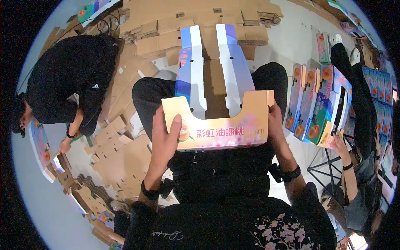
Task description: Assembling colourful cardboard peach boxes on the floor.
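A printed cardboard fruit box (216, 143) rests over my lap, partly folded. Its near end panel is yellow and pink with a peach picture and a curved cut-out. Two blue and purple side panels with white inner faces run away from me, and brown board shows between them. My left hand (162, 135) grips the left end of the near panel, thumb on the printed face and fingers behind the edge. Closed on the right end is my right hand (274, 123), its fingers partly hidden by the box and a small folded flap.
Flat brown cardboard sheets (200, 12) are piled ahead, with scraps (125, 166) on the left floor. Printed boxes (318, 104) stand at right, where a co-worker's hand (342, 146) touches one. Another person (71, 79) bends at left. A black metal frame (329, 168) stands near right.
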The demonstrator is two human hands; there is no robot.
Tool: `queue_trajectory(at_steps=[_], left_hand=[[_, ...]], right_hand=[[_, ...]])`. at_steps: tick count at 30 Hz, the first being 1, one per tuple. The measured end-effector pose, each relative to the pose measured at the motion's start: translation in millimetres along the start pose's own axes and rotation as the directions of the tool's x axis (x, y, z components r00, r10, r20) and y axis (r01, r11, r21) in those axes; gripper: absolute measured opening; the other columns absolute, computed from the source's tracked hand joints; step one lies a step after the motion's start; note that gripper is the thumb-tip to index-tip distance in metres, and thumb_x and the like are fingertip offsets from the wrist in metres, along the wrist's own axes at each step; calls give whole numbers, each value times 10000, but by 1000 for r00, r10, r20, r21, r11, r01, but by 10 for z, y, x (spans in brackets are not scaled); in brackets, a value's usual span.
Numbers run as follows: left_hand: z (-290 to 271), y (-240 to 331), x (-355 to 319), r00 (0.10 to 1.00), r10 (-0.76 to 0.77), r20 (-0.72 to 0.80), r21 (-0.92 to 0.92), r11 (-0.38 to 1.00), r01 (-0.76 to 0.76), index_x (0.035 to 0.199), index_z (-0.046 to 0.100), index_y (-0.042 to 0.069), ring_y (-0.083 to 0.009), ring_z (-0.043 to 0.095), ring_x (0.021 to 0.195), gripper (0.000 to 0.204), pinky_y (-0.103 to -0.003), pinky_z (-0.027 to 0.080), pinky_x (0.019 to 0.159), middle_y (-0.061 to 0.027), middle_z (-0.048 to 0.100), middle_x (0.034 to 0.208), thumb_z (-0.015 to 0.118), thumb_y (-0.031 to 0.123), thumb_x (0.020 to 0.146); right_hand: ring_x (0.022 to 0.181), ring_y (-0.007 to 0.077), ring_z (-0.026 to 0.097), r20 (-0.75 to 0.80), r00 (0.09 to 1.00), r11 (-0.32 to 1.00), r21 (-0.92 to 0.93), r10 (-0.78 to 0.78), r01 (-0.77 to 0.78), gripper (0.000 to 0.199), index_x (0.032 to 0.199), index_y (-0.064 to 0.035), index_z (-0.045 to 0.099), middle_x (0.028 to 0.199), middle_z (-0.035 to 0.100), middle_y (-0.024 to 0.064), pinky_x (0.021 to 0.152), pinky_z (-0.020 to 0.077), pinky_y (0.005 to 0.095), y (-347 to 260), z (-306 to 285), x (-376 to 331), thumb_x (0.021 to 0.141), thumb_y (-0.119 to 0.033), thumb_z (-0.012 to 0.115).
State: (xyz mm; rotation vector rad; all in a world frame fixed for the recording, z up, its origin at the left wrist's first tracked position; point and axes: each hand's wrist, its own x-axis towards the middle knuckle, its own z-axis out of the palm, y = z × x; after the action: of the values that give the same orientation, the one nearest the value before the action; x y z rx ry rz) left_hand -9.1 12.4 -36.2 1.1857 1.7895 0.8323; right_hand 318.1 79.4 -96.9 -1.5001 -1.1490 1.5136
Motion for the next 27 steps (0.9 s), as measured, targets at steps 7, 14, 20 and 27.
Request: queue_trajectory(at_steps=[7, 14, 20, 27], left_hand=[[-7, 117, 45, 997, -70, 37, -106, 992, 74, 1403, 393, -7, -165, 600, 1004, 511, -293, 493, 884, -126, 601, 1160, 546, 270, 1001], [97, -46, 203, 999, -52, -11, -20, 998, 52, 1384, 457, -2, -271, 472, 1217, 490, -366, 346, 1058, -194, 503, 1289, 547, 269, 985], [170, -263, 225, 987, -159, 20, -274, 949, 158, 1341, 499, -8, -251, 432, 1232, 448, -351, 312, 1071, -177, 503, 1266, 448, 303, 1024], [232, -206, 283, 942, -231, 245, -676, 655, 337, 1380, 437, 53, -182, 595, 1118, 420, -323, 457, 982, -89, 585, 1232, 450, 269, 1020]], right_hand=[[1028, 155, 588, -326, 945, 998, 41, -30, 46, 310, 1288, -29, 536, 1193, 604, 108, 889, 490, 301, -371, 173, -158, 986, -98, 534], [1061, 131, 570, -65, 909, 791, -520, -411, 321, 369, 1340, -23, 507, 1166, 593, 91, 881, 490, 286, -613, 189, -101, 990, -134, 533], [997, 197, 571, -94, 994, 984, -173, -59, 42, 276, 1150, -21, 606, 1049, 579, 109, 934, 449, 316, -422, 155, 29, 908, -150, 638], [994, 170, 567, -21, 1000, 985, -170, 7, -10, 291, 1203, -57, 571, 1080, 576, 86, 912, 465, 307, -186, 126, 237, 958, -210, 603]])
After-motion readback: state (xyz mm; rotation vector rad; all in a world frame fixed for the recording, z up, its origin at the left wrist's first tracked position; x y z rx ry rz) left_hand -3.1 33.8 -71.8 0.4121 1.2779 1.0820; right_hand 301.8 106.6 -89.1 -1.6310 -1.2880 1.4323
